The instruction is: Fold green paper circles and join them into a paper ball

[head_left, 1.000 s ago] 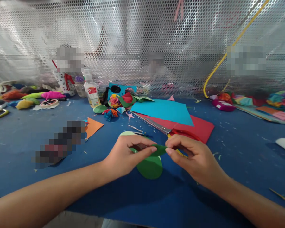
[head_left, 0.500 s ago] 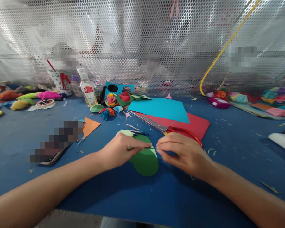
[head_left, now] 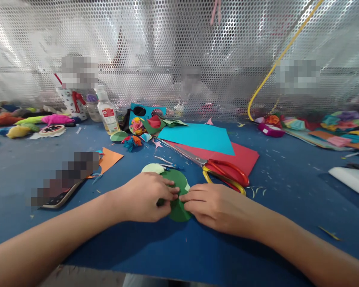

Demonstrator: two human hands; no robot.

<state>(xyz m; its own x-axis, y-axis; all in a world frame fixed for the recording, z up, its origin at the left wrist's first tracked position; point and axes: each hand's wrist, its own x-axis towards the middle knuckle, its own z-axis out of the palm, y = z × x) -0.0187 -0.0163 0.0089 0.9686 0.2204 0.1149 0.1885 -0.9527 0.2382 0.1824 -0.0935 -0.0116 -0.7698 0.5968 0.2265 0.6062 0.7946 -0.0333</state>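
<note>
Both of my hands rest low on the blue table [head_left: 197,255], fingertips meeting over a stack of green paper circles [head_left: 177,181]. My left hand [head_left: 143,197] presses its fingers on a small piece of green paper at the left side of the stack. My right hand [head_left: 215,207] pinches the same green piece from the right. A pale green circle [head_left: 152,168] lies just behind my left hand. Most of the small piece is hidden under my fingers.
Red-and-yellow-handled scissors [head_left: 224,173] lie just behind my right hand on red paper [head_left: 245,157] and cyan paper [head_left: 200,137]. A phone [head_left: 60,187] and an orange paper triangle [head_left: 109,158] lie left. A glue bottle [head_left: 107,111], paper flowers [head_left: 136,127] and scraps line the back.
My hands have come down from holding the green piece in the air to pressing it flat on the green circles on the table. They moved closer to me.
</note>
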